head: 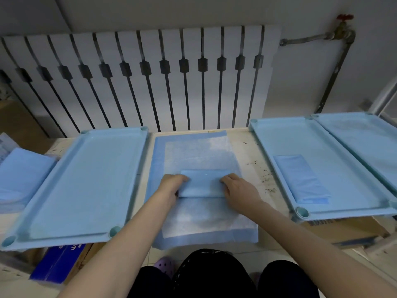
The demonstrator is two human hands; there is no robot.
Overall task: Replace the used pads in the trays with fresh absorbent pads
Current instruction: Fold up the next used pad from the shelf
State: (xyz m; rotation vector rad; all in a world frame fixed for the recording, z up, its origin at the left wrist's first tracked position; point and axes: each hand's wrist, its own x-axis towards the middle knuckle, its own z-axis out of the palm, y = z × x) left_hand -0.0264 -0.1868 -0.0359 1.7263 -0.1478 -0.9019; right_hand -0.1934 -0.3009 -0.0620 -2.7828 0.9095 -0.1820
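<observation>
Far left: pad stack (23,175), pale blue, folded, at the tabletop (253,151) edge; wrapper behind it carries print too small to read.

Left tray (90,179): blue plastic, floor flat and blue; cannot tell whether lined.

Below it: blue box (58,263); pale lettering cut off by the tray, not legible.

Centre: open pad (197,151) spread flat on the tabletop between the trays, white face up, blue border; on it the folded pad (204,183), a compact blue rectangle.

Left hand (171,183): fingers curled round the left end of the folded pad, gripping it; slight blur. Right hand (238,188): fingers curled over the right end, pinching it likewise.

Handling, judged: pad is light, soft and limp, plastic backing likely slick; it will sag and shift if held at one point. Best taken by both ends or two corners, then drawn open across a tray and smoothed flat.

Right tray (290,140): spare pad (300,177) lies folded on its floor, not yet spread. End tray (365,134) touches it on the right; appears lined.

Carton (339,229) under the right tray: dark printed characters, unreadable.
</observation>
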